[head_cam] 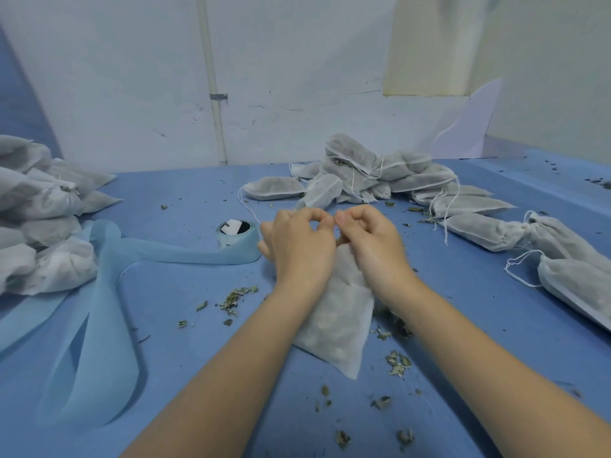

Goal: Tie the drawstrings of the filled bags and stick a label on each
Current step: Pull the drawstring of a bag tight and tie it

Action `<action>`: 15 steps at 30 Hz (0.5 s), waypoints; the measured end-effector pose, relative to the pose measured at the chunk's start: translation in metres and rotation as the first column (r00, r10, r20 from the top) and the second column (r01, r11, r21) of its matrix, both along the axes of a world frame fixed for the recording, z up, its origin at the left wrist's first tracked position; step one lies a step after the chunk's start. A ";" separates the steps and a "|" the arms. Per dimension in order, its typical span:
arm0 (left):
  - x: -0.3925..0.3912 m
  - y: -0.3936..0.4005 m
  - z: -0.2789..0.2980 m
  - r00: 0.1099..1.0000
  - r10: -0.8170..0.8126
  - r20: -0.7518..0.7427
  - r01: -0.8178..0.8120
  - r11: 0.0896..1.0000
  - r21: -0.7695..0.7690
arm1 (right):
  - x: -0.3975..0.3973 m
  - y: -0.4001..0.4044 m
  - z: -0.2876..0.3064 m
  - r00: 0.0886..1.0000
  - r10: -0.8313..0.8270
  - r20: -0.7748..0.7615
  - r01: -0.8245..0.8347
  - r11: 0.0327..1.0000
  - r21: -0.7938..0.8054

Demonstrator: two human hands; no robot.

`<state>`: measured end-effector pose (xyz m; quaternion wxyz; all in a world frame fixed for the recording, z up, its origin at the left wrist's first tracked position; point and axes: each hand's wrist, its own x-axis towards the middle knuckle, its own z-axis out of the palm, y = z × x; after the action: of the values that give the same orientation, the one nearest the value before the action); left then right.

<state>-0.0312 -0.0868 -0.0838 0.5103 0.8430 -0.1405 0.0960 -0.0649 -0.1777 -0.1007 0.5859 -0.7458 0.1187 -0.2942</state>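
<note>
A filled white mesh bag [337,322] lies on the blue table in front of me, its mouth hidden under my hands. My left hand [299,244] and my right hand [370,241] sit side by side over the bag's top, fingers curled, thumbs and forefingers pinching together; the drawstring itself is too thin to see there. A roll of labels [236,234] stands just left of my left hand, with its light blue backing strip [109,292] trailing off to the left.
A heap of filled bags with loose white strings [373,175] lies at the back centre and runs down the right side [562,256]. Another pile of bags [39,216] sits at the left. Dried leaf crumbs [236,299] are scattered over the table.
</note>
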 end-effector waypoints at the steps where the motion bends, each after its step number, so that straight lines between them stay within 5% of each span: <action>1: 0.001 0.000 0.001 1.000 0.028 -0.006 -0.028 1.000 0.009 | -0.001 -0.001 0.000 1.000 -0.008 -0.002 0.007 1.000 -0.021; 9: 0.009 0.008 0.005 0.996 0.084 -0.029 -0.086 0.991 -0.101 | -0.001 -0.004 0.003 0.999 0.012 0.032 -0.007 0.992 -0.127; 13: 0.008 0.010 0.001 0.999 -0.034 -0.027 0.029 0.988 -0.152 | 0.001 -0.014 0.004 0.975 -0.180 0.129 0.168 0.981 0.101; 15: 0.011 0.013 0.000 0.985 -0.097 -0.144 0.068 0.979 -0.190 | 0.003 -0.020 0.005 0.941 -0.305 0.149 0.255 0.925 0.282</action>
<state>-0.0200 -0.0740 -0.0834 0.5990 0.7904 -0.1264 0.0225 -0.0623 -0.1981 -0.0956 0.6384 -0.6067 0.2051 -0.4270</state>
